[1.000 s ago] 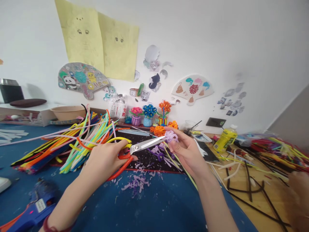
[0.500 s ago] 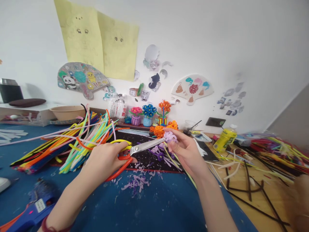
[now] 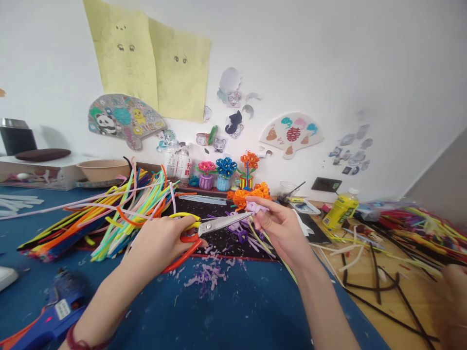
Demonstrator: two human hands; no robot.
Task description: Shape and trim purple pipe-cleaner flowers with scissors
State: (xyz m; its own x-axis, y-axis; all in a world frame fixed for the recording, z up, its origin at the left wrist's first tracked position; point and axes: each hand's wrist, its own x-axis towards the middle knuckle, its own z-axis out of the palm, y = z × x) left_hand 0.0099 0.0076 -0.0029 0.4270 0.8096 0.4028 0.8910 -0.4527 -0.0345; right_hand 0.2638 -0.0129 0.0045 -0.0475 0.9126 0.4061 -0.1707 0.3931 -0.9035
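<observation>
My left hand (image 3: 162,240) is wrapped round the handles of the scissors (image 3: 222,222), which have red and yellow grips. The blades point right, and their tips touch or lie just beside a small light purple flower (image 3: 257,207). My right hand (image 3: 279,226) pinches that flower between thumb and fingers. Purple flowers on stems (image 3: 243,236) lie on the black mat (image 3: 215,248) beneath the blades. Purple fuzzy clippings (image 3: 206,276) are scattered on the blue table cover (image 3: 219,316).
Bundles of coloured pipe cleaners (image 3: 116,214) lie at the left. A blue glue gun (image 3: 60,311) is at the front left. Potted craft flowers (image 3: 224,174) stand by the wall. A yellow bottle (image 3: 341,209) is at the right, and a person's blurred hand (image 3: 454,301) at the right edge.
The flower has tilted and looks flatter in my right hand. The scissor blades have shifted slightly, and their tips are now at the flower's lower left edge.
</observation>
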